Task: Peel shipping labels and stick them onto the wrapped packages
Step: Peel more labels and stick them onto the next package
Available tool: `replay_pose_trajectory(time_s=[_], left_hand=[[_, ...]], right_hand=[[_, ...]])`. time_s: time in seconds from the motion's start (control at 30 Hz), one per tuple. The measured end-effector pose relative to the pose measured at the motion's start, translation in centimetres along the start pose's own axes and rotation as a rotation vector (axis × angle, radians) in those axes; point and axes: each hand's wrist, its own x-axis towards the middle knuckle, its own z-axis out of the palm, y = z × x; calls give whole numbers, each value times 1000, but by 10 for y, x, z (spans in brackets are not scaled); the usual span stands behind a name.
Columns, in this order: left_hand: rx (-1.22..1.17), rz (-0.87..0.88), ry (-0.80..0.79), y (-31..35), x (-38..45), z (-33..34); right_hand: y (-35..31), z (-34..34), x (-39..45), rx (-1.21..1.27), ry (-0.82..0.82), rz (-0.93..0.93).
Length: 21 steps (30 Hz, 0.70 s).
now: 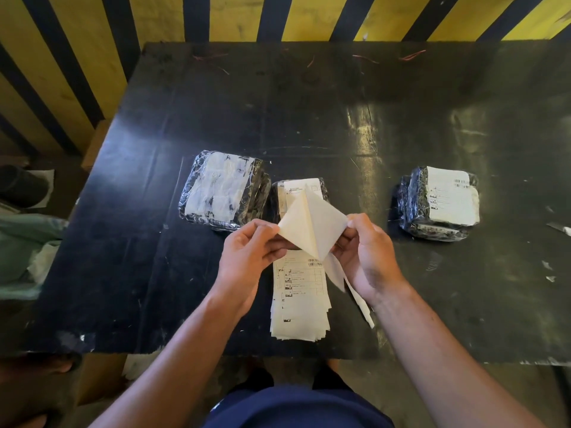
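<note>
Both hands hold one shipping label above the table, its plain cream side facing me and its two layers splitting apart in a V. My left hand pinches the left corner, my right hand the right corner, and a narrow backing strip dangles below the right hand. Under the hands lies a stack of printed labels. Three plastic-wrapped black packages rest on the table: the left package with a torn white patch on top, the middle package partly hidden behind the held label, and the right package bearing a printed label.
The black table is scuffed, with small paper scraps near its right edge and red threads at the far edge. Yellow and black striped wall behind. A greenish bag sits on the floor at left.
</note>
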Motion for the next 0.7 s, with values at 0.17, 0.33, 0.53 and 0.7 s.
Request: replay_pose_trajectory(time_s=[0.17, 0.33, 0.53, 0.7], left_hand=[[-208, -85, 94, -7, 7, -13], [-251, -113, 224, -15, 12, -21], [-301, -80, 316, -17, 16, -34], [-182, -61, 257, -14, 14, -36]], right_hand=[[14, -32, 23, 295, 148, 153], [24, -69, 39, 405, 337, 190], [14, -117, 43, 376, 611, 141], [7, -153, 43, -316, 669, -246]])
